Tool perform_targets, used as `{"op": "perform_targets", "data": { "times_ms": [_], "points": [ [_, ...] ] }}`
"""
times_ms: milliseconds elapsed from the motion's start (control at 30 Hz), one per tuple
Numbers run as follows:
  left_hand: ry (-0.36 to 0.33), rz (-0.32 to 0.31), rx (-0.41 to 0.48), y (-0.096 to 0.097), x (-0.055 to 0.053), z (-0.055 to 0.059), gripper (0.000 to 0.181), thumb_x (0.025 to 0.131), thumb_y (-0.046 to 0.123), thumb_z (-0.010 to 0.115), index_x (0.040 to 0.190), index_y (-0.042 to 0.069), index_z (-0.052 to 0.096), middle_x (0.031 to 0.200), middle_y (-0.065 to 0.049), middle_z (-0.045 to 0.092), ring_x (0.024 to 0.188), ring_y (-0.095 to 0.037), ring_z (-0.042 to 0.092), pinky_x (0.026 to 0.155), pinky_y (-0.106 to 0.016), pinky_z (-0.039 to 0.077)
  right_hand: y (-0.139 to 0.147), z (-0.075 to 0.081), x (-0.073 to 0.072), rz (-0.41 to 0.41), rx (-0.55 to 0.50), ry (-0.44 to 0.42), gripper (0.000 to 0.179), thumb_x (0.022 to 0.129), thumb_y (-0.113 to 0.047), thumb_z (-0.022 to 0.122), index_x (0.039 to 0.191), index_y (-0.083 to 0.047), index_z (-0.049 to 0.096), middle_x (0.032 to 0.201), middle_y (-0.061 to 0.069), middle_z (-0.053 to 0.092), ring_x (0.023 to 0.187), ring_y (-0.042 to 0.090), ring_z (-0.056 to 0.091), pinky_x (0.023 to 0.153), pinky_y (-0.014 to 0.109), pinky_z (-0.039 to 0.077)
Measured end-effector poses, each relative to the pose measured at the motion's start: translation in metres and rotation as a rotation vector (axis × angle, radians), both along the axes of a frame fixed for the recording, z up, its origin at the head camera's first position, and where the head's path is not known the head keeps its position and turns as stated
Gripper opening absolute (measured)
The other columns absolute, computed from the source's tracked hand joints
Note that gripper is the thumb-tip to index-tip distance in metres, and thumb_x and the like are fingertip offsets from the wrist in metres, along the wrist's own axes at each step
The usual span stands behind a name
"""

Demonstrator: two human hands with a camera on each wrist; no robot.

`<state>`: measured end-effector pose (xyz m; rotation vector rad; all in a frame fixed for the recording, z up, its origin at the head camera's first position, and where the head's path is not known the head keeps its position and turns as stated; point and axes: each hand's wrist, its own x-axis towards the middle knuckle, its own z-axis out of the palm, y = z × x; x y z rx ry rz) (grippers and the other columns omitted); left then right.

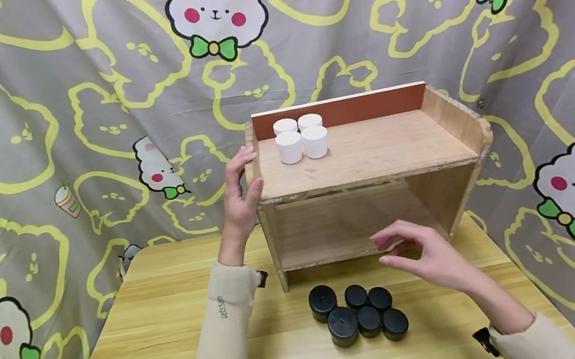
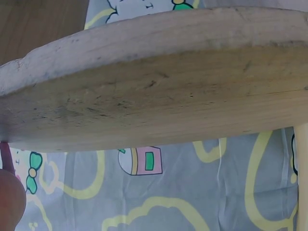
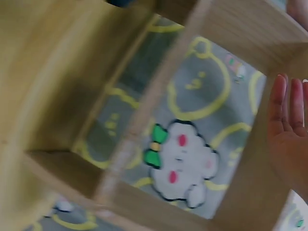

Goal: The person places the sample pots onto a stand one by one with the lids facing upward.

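My left hand [image 1: 239,195] rests against the left side panel [image 1: 268,231] of a small wooden shelf [image 1: 371,149], with its fingertips and thumb at the panel's edge. The panel's rounded edge [image 2: 154,36] fills much of the left wrist view, and a fingertip [image 2: 10,199] shows at the lower left. In front of the shelf's lower compartment, my right hand [image 1: 424,255] is raised, its fingers loosely bent and holding nothing. Its palm [image 3: 288,149] appears at the right edge in the right wrist view. Several round black containers [image 1: 343,326] stand grouped on the table, nearer than the right hand.
Several white round tubs [image 1: 290,147] stand together at the left of the shelf's top, before a reddish-brown back strip [image 1: 371,106]. The shelf stands on a light wooden table [image 1: 164,319]. A patterned grey curtain [image 1: 148,131] hangs behind and along both sides.
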<state>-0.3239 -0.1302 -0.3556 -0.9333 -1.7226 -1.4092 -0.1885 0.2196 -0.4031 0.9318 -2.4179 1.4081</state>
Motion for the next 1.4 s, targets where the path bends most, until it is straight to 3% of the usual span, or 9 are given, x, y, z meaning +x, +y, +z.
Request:
{"op": "perform_targets", "data": {
  "times_ms": [133,367,667,833,1133,1400],
  "points": [
    [-0.005,0.0,-0.004,0.0,0.0,0.0,0.069,0.102,0.055,0.057,0.137,-0.004,0.049,0.149,-0.023,0.05,0.154,-0.028,0.034,0.125,-0.046,0.032,0.006,-0.028,0.0,0.001,-0.005,-0.071,0.033,0.092,-0.005,0.076,0.123,-0.013,0.07,0.11,0.0,0.071,0.096,0.011,0.071,0.084,0.024,0.06],
    [-0.009,0.009,-0.005,-0.001,-0.001,0.0,0.069,0.102,0.055,0.056,0.137,-0.003,0.049,0.149,-0.022,0.05,0.154,-0.028,0.034,0.125,-0.046,0.033,0.012,-0.064,-0.002,0.034,0.005,-0.214,0.031,0.095,-0.009,0.074,0.126,-0.008,0.068,0.113,0.006,0.073,0.101,0.023,0.071,0.086,0.028,0.059],
    [-0.01,0.009,-0.004,-0.001,0.0,-0.001,0.067,0.103,0.054,0.056,0.137,-0.003,0.049,0.149,-0.022,0.05,0.154,-0.028,0.034,0.125,-0.047,0.033,0.017,-0.101,-0.009,0.094,0.031,-0.45,0.046,0.096,-0.019,0.075,0.137,-0.002,0.06,0.131,0.031,0.061,0.116,0.043,0.065,0.092,0.028,0.06],
    [-0.009,0.01,-0.008,-0.001,0.001,0.0,0.068,0.103,0.054,0.056,0.137,-0.003,0.049,0.149,-0.022,0.05,0.155,-0.028,0.034,0.125,-0.047,0.033,0.019,-0.112,-0.013,0.097,0.046,-0.483,0.053,0.096,-0.02,0.074,0.139,0.005,0.056,0.136,0.033,0.058,0.121,0.048,0.062,0.094,0.025,0.058],
    [0.0,0.0,0.001,0.0,0.0,0.0,0.068,0.102,0.054,0.057,0.137,-0.004,0.05,0.149,-0.023,0.05,0.154,-0.029,0.034,0.125,-0.048,0.033,0.022,-0.127,-0.018,0.155,0.105,-0.499,0.057,0.096,-0.021,0.074,0.143,0.005,0.054,0.142,0.031,0.057,0.123,0.041,0.062,0.101,0.026,0.055],
    [0.003,-0.005,0.004,0.0,-0.002,-0.001,0.068,0.102,0.053,0.057,0.137,-0.004,0.05,0.149,-0.023,0.05,0.154,-0.029,0.034,0.125,-0.047,0.032,0.02,-0.134,-0.022,0.164,0.097,-0.509,0.056,0.094,-0.02,0.076,0.141,0.004,0.057,0.139,0.03,0.059,0.12,0.021,0.063,0.098,0.018,0.053]
  ]
}}
